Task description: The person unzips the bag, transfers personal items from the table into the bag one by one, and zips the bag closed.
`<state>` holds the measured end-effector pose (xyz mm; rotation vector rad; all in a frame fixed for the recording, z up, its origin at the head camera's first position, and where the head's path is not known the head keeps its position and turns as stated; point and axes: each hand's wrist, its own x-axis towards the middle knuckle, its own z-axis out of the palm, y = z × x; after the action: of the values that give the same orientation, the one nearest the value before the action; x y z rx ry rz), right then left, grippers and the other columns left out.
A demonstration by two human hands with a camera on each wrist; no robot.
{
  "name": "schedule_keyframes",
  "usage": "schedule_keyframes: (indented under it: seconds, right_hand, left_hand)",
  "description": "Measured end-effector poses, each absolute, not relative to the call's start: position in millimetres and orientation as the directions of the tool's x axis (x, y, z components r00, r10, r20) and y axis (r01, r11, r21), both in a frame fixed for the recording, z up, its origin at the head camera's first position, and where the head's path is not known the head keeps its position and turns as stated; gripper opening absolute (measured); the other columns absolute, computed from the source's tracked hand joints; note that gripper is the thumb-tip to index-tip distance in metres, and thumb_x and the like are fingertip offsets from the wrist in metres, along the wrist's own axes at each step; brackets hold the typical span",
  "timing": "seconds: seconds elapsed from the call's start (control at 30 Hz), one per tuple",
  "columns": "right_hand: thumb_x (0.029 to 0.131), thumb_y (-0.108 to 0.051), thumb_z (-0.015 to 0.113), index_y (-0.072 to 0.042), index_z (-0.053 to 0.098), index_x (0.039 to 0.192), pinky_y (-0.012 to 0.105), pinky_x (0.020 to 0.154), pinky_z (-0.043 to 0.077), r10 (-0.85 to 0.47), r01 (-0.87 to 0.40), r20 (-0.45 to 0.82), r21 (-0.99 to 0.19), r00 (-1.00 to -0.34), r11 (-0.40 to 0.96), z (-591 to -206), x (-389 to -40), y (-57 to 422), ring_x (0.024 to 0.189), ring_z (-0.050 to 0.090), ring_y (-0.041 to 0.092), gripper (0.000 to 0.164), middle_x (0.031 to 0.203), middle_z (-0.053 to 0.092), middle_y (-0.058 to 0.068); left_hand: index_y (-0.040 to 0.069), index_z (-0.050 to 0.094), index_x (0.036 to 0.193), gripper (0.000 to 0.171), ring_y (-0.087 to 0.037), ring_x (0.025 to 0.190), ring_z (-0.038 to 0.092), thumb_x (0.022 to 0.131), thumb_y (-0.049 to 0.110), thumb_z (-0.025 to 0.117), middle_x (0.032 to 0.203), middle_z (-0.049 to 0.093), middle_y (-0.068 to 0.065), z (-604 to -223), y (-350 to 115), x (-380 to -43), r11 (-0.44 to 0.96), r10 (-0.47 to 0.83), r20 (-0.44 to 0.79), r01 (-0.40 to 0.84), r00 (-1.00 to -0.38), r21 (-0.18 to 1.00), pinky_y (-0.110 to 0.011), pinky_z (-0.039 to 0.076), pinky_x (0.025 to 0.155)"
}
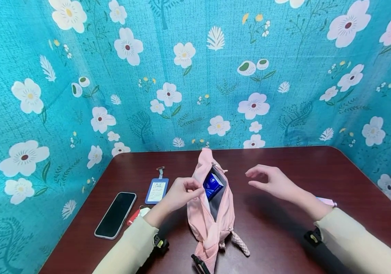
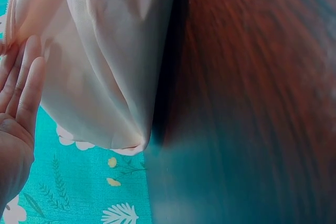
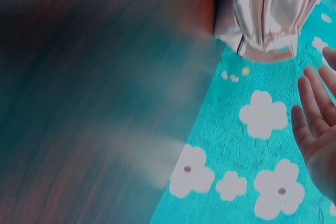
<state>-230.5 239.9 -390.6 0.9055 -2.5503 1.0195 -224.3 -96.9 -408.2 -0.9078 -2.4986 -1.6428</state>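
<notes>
A pink sling bag (image 1: 228, 213) lies lengthwise on the table, its zipped mouth spread apart to show a grey lining. Inside the opening sits a glossy dark blue packet (image 1: 213, 185) with white print. My left hand (image 1: 181, 194) pinches the left edge of the mouth between thumb and fingers. In the left wrist view, its fingers (image 2: 29, 77) lie along the pink fabric (image 2: 100, 66) by the zipper. To the right of the bag, my right hand (image 1: 272, 182) hovers with loosely bent fingers and holds nothing. The right wrist view shows its fingers (image 3: 315, 98) apart from the bag (image 3: 262, 14).
Left of the bag lie a phone (image 1: 116, 215), a blue-framed card holder (image 1: 156, 191) with a clip, and a red and white item (image 1: 135, 217) partly behind my left wrist. A pale pink object (image 1: 326, 201) shows behind my right forearm. Floral cloth (image 1: 216, 76) hangs behind the table (image 1: 267, 243).
</notes>
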Motion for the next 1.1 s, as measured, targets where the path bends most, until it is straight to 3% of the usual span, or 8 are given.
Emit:
schedule_keyframes:
  seconds: [0.2, 0.63, 0.93, 1.1]
  right_hand:
    - [0.082, -0.01, 0.078, -0.018, 0.069, 0.106, 0.036, 0.074, 0.052, -0.465, -0.613, 0.4, -0.518, -0.79, 0.596, -387, -218, 269, 0.087, 0.064, 0.017, 0.027, 0.097, 0.067, -0.01]
    - [0.08, -0.011, 0.08, -0.018, 0.068, 0.106, 0.029, 0.069, 0.054, -0.421, -0.556, 0.365, -0.5, -0.831, 0.664, -379, -199, 320, 0.084, 0.062, 0.012, 0.029, 0.097, 0.066, -0.01]
    - [0.08, -0.016, 0.081, -0.016, 0.069, 0.109, 0.024, 0.068, 0.052, -0.348, -0.445, 0.277, -0.524, -0.895, 0.727, -387, -190, 358, 0.083, 0.061, 0.005, 0.031, 0.099, 0.067, -0.005]
    - [0.078, -0.021, 0.082, -0.014, 0.069, 0.11, 0.024, 0.065, 0.051, -0.325, -0.394, 0.223, -0.546, -0.919, 0.739, -393, -186, 372, 0.085, 0.061, 0.005, 0.035, 0.102, 0.068, 0.003]
  left_hand:
    - [0.006, 0.073, 0.088, 0.005, -0.015, 0.068, 0.061, 0.088, 0.011, 0.072, 0.078, 0.068, 0.001, -408, -97, -225, 0.267, 0.464, 0.335, 0.49, -0.82, 0.83, -0.029, 0.054, 0.058]
    - [0.007, 0.073, 0.088, 0.006, -0.014, 0.067, 0.058, 0.089, 0.013, 0.072, 0.076, 0.068, 0.002, -409, -98, -226, 0.266, 0.465, 0.329, 0.484, -0.822, 0.834, -0.024, 0.049, 0.054]
    - [-0.002, 0.072, 0.092, 0.008, -0.014, 0.068, 0.057, 0.088, 0.006, 0.071, 0.079, 0.069, -0.005, -406, -98, -224, 0.279, 0.461, 0.284, 0.441, -0.841, 0.853, -0.022, 0.049, 0.056]
    - [-0.004, 0.071, 0.09, 0.007, -0.015, 0.068, 0.057, 0.089, 0.003, 0.069, 0.079, 0.068, -0.008, -386, -96, -210, 0.272, 0.474, 0.287, 0.448, -0.833, 0.852, -0.022, 0.049, 0.057]
